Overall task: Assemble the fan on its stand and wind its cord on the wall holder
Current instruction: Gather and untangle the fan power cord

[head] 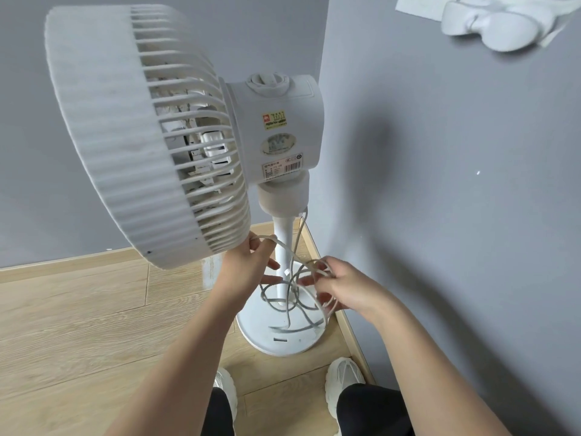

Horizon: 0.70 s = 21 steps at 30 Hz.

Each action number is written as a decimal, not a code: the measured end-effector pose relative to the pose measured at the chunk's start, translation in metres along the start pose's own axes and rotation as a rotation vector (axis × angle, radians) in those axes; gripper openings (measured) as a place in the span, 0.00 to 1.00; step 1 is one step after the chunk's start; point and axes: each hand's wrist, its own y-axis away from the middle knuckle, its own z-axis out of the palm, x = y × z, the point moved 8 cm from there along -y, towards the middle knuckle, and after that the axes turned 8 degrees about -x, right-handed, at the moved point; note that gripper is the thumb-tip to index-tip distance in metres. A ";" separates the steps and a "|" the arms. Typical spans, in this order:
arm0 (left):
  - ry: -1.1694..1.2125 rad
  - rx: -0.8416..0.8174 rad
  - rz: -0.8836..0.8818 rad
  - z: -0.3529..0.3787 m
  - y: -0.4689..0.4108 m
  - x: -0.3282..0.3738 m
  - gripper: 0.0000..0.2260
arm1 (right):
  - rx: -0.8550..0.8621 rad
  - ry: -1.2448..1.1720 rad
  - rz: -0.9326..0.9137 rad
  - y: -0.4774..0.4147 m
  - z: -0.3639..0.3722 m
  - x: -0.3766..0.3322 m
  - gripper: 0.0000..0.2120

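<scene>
The white power cord [295,275] was clamped in both grips, left hand [251,265] and right hand [342,287], beside the mounted pedestal fan [176,133].

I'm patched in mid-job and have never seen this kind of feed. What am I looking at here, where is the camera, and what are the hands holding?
There is no robot here. It is one picture from a wide-angle camera worn on a person's head, looking forward and down, so the arms come up from the bottom edge and the walls look bent.

The white fan already sits on its pole, which rises from a round base on the wood floor in a corner of grey walls. The person's shoes show at the bottom.

Both hands are on the fan's cord. The left hand pinches a strand beside the pole; the right hand holds several loose loops, which hang over the base.

The white piece on the wall at upper right is probably the cord holder; no cord is on it yet.
</scene>
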 end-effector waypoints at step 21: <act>-1.017 -0.059 0.362 0.022 0.007 0.007 0.14 | 0.122 0.334 0.002 -0.001 -0.013 0.004 0.07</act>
